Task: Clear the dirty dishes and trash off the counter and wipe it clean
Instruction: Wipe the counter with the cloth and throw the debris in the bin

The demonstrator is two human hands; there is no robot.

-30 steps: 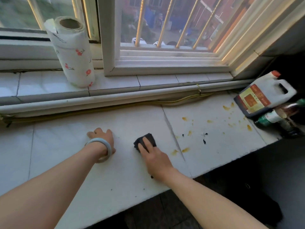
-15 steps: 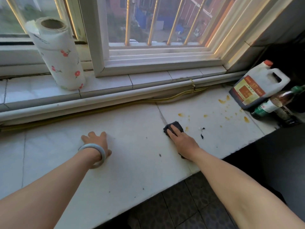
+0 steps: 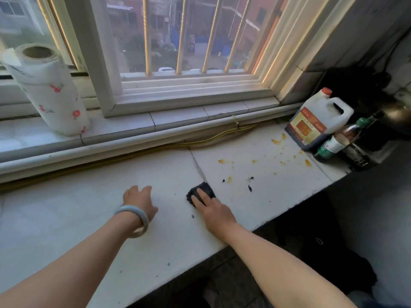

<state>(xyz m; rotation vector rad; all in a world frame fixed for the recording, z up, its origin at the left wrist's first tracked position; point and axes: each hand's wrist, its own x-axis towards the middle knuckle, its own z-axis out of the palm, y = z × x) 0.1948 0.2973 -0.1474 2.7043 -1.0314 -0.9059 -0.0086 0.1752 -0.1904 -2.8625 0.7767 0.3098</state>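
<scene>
My right hand [image 3: 212, 208] presses flat on a small dark cleaning pad [image 3: 201, 190] at the middle of the white tiled counter [image 3: 77, 218]. Fingers cover most of the pad. To the pad's right, orange sauce spots [image 3: 229, 180] and dark crumbs [image 3: 249, 187] dot the tile, with more orange splashes [image 3: 277, 141] toward the bottles. My left hand [image 3: 139, 200], with a pale bangle on the wrist, rests palm down on the counter left of the pad, holding nothing.
A paper towel roll [image 3: 47, 90] with red flowers stands on the window sill at left. A large oil jug [image 3: 317, 120] and a green-labelled bottle [image 3: 338, 141] stand at the counter's right end. A yellow cord [image 3: 211, 140] runs along the sill base. The counter's front edge drops to dark floor.
My right hand slid the pad right toward the stains, then back left to the tile joint. My left hand has stayed planted on the counter.
</scene>
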